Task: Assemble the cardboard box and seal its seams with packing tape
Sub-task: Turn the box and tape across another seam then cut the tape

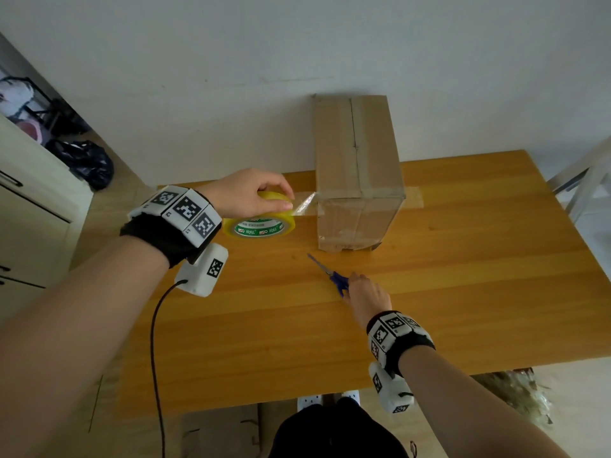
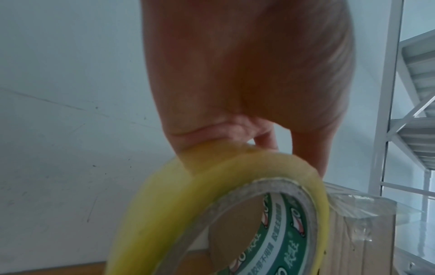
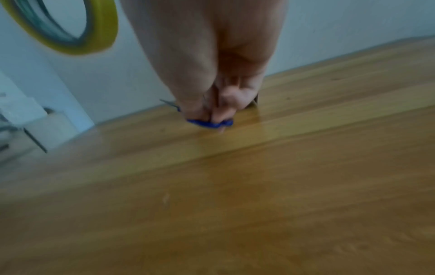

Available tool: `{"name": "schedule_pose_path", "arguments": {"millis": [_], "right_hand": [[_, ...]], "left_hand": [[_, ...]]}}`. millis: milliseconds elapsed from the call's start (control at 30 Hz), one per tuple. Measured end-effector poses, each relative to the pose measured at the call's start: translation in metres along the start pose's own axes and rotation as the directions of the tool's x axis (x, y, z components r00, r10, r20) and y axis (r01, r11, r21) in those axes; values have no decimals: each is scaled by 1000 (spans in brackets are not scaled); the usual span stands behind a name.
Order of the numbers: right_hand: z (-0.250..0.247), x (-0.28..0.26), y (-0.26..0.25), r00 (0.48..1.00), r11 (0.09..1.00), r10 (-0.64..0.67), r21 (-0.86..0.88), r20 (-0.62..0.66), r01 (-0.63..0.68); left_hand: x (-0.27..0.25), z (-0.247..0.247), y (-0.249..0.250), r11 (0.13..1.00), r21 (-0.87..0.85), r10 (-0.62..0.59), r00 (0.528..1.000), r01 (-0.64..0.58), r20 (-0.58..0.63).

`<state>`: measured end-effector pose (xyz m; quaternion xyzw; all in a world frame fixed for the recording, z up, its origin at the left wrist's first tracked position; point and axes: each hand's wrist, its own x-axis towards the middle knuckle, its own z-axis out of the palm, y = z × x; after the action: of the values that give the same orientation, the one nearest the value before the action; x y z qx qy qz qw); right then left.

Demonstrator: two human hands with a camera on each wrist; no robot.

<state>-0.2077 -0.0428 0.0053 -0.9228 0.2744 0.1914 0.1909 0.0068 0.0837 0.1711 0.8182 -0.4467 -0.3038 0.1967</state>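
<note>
The cardboard box [image 1: 358, 173] stands assembled at frame centre on the surface [image 1: 463, 292], partly taped. The left hand [image 1: 246, 193] grips the tape roll [image 1: 261, 216], strip uncut; the right hand [image 1: 368, 297] grasps the scissors [image 1: 330, 274]. Cutting remains.

Left of the wooden tabletop [image 1: 463, 292] stands a cream cabinet [image 1: 29, 206], a black bag [image 1: 84, 163] on the floor behind it. White metal shelving [image 1: 591, 196] stands at the tabletop's right.
</note>
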Motion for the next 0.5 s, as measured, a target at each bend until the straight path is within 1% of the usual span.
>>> {"name": "schedule_pose_path", "arguments": {"millis": [33, 67, 100, 133, 167, 267, 333, 400, 500], "right_hand": [[-5, -2, -2, 999, 989, -12, 148, 30, 7], [-9, -4, -3, 997, 947, -26, 321, 66, 4], [-15, -7, -6, 993, 875, -40, 484, 115, -21], [-21, -10, -8, 986, 792, -56, 608, 158, -53], [-27, -14, -10, 979, 719, -71, 690, 189, -80], [-44, -25, -21, 965, 517, -133, 846, 228, -129], [-52, -32, -28, 955, 404, -157, 899, 250, -169], [-56, -38, -33, 940, 319, -222, 930, 259, -181], [-55, -41, -42, 913, 218, -321, 958, 251, -187]], "left_hand": [[0, 0, 1, 1000, 4, -4, 1000, 4, 6], [0, 0, 2, 1000, 14, -7, 1000, 6, 11], [0, 0, 3, 1000, 30, -9, 1000, 9, 13], [0, 0, 3, 999, 46, -14, 1000, 14, 10], [0, -1, 3, 998, 60, -23, 1000, 22, 2], [-1, -1, 1, 994, 96, -58, 998, 59, -4], [0, 0, -1, 992, 104, -68, 998, 67, 4], [1, 0, -3, 992, 111, -66, 998, 64, 9], [2, 0, -3, 992, 112, -57, 998, 55, 11]]}}
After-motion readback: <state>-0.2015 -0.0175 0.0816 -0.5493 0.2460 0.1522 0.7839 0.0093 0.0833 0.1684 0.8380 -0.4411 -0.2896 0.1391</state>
